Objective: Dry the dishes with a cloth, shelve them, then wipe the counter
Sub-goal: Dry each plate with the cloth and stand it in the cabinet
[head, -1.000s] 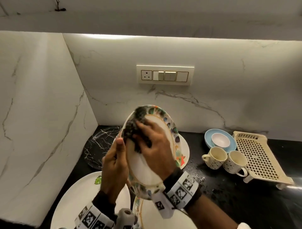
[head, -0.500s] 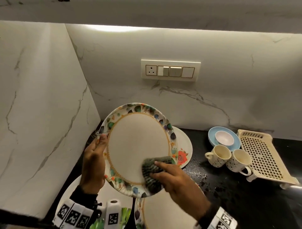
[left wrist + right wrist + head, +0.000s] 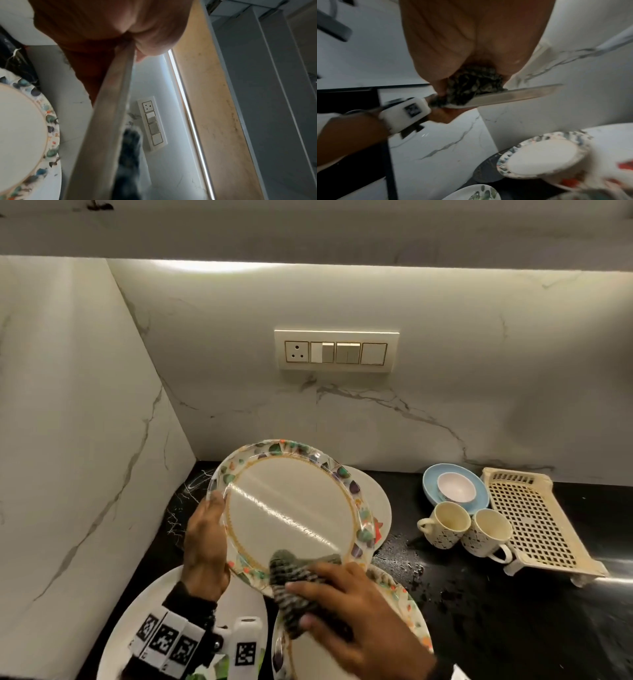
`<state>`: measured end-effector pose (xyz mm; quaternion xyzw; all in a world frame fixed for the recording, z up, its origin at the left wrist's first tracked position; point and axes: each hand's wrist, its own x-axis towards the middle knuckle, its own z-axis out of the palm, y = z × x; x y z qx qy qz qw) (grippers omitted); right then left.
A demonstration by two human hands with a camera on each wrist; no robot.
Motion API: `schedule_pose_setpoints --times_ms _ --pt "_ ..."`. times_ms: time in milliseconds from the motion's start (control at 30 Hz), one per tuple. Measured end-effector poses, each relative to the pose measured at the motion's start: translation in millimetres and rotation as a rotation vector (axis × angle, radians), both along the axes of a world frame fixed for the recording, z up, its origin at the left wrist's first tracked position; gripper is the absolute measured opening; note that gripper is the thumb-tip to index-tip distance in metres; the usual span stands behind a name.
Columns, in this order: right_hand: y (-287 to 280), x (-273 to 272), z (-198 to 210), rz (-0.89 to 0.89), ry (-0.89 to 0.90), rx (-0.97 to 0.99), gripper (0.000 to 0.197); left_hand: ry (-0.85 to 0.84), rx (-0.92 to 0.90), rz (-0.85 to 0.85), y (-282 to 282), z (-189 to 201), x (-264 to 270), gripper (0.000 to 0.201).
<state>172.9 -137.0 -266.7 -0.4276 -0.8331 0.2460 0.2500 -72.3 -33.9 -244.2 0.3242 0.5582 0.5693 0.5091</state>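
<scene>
A round plate with a leaf-patterned rim point(image 3: 291, 508) is held up, tilted, over the counter corner. My left hand point(image 3: 205, 539) grips its left edge, thumb on the rim; the left wrist view shows the plate edge-on point(image 3: 106, 121). My right hand point(image 3: 349, 611) holds a dark checked cloth point(image 3: 294, 580) and presses it against the plate's lower rim. In the right wrist view the cloth point(image 3: 476, 83) is bunched between the fingers and the plate edge point(image 3: 513, 96).
Other plates lie below: a white one at the lower left point(image 3: 137, 621), a patterned one under my right hand point(image 3: 407, 607), another behind point(image 3: 376, 501). Two dotted cups point(image 3: 445, 525), a blue bowl point(image 3: 479, 501) and a cream rack point(image 3: 537, 518) stand right. Water drops point(image 3: 400, 559) dot the black counter.
The cloth went from the plate's top down to its lower rim, then slightly further down and right. The plate's face turned toward me, then tilted flatter; my left hand stays on its left edge.
</scene>
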Motion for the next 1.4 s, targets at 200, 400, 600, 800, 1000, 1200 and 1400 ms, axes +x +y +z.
schedule_pose_setpoints --times_ms 200,400,600,800,1000,1200,1400 --pt "10 -15 7 -0.143 -0.083 0.332 0.060 -0.148 -0.134 -0.150 8 15 9 0.035" --pt "26 28 47 -0.442 0.944 -0.236 0.031 -0.145 0.019 -0.265 4 19 12 0.061" --pt "30 69 59 -0.552 1.359 -0.532 0.031 -0.392 -0.105 -0.293 -9 -10 -1 0.064" --pt "41 78 42 -0.826 1.050 -0.206 0.035 -0.617 -0.044 -0.242 -20 1 4 0.061" --pt "67 60 50 -0.722 0.730 0.108 0.043 -0.470 0.040 -0.287 -35 17 28 0.046" --pt "80 -8 57 -0.418 0.368 0.330 0.054 -0.326 0.104 -0.345 -43 27 63 0.038" --pt "71 -10 53 -0.258 0.211 0.400 0.056 -0.202 0.169 -0.310 -50 30 56 0.040"
